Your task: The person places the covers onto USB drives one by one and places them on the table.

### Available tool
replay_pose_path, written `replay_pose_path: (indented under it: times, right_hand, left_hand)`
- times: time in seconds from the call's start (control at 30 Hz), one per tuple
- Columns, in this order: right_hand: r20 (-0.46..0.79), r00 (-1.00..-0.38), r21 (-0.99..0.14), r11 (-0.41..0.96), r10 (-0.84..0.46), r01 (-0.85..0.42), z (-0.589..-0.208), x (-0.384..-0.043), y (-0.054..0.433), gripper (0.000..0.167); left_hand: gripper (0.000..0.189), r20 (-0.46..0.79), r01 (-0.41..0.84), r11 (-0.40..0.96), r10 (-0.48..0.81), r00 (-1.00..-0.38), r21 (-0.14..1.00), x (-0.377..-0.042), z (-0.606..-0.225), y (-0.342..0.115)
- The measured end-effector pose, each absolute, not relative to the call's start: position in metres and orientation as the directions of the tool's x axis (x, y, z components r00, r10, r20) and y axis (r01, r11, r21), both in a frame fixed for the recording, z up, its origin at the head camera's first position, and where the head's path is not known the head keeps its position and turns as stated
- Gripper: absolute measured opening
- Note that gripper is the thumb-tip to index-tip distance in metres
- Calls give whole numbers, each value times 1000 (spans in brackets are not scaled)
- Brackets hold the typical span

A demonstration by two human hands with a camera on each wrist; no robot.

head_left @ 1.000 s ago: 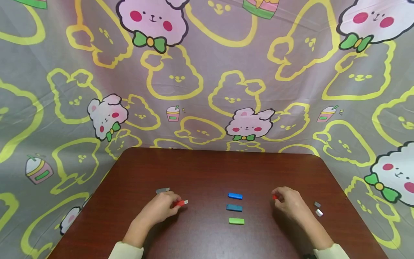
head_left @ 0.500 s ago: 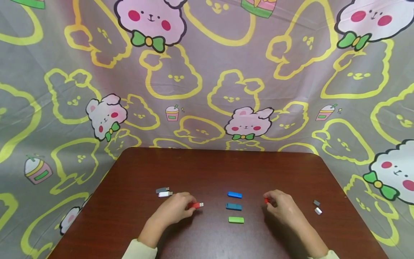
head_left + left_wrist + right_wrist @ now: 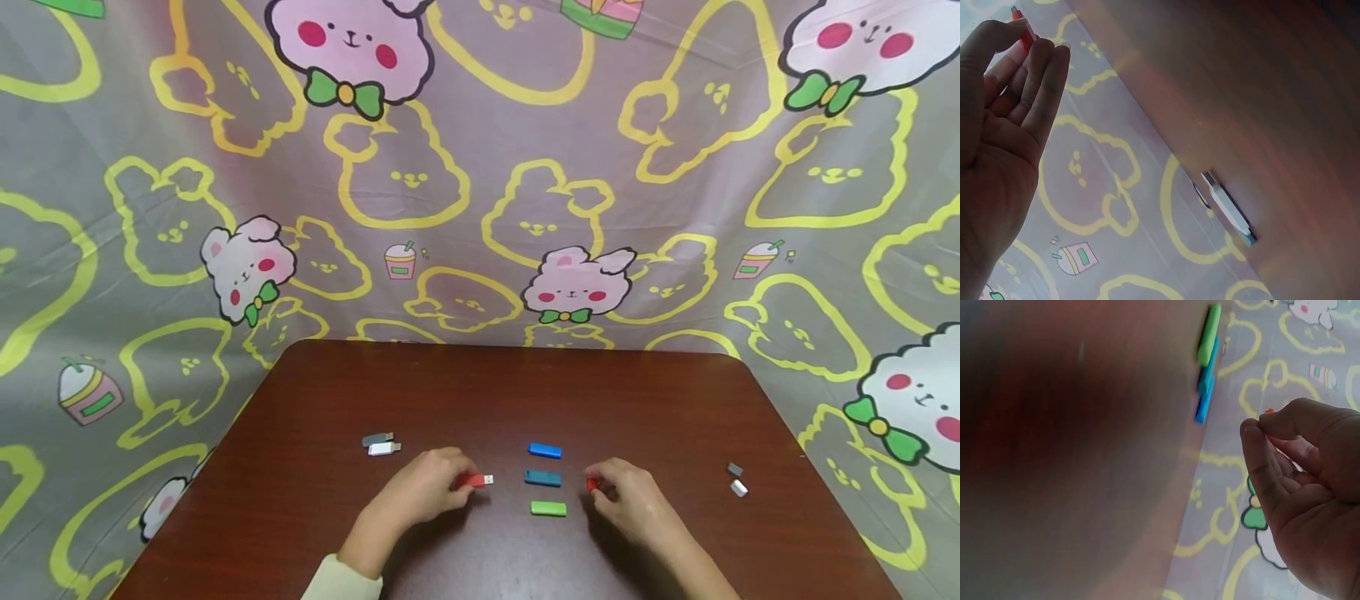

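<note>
My left hand (image 3: 423,490) pinches a red USB stick (image 3: 474,480) between thumb and fingers, its bare metal plug pointing right. Across from it, my right hand (image 3: 630,500) pinches a small red cap (image 3: 592,484), mostly covered by the fingertips in the right wrist view. Between the hands lie three capped USB sticks in a column: a blue one (image 3: 544,451) farthest away, a teal one (image 3: 542,478) in the middle and a green one (image 3: 548,508) nearest. The left wrist view shows the red stick (image 3: 1024,39) gripped at the fingertips.
Left of the left hand, a grey USB stick (image 3: 377,439) and a white USB stick (image 3: 384,449) lie uncapped side by side. A grey cap (image 3: 735,469) and a white cap (image 3: 739,488) sit at the right. A patterned cloth (image 3: 465,208) hangs behind the brown table (image 3: 480,383).
My left hand has moved right with the red USB stick, uncovering the white stick. My right hand has moved left with the red cap, so the two hands are closer together.
</note>
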State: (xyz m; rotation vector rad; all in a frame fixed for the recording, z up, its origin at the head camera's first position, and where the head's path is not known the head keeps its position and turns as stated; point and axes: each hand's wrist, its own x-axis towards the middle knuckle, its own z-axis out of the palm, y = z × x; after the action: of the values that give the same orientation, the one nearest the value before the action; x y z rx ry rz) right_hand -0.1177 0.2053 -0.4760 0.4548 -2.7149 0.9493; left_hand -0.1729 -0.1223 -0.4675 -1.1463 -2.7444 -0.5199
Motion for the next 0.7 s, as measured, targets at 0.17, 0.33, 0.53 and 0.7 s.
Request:
replay_pose_path:
  times: [0.17, 0.33, 0.53, 0.7]
  right_hand:
    - [344, -899, -568, 703, -269, -428, -477, -111, 193, 23]
    - [379, -877, -561, 681, -295, -471, -479, -108, 183, 24]
    - [360, -886, -583, 671, -293, -459, -477, -104, 175, 23]
    - [325, -896, -604, 663, -302, -443, -474, -102, 171, 23]
  left_hand:
    - [11, 225, 702, 658, 665, -712, 273, -169, -467, -112]
    - [11, 197, 685, 675, 658, -727, 272, -164, -469, -101]
    - [12, 166, 682, 678, 665, -728, 272, -158, -468, -87]
    - [11, 173, 696, 668, 677, -715, 262, -156, -468, -81]
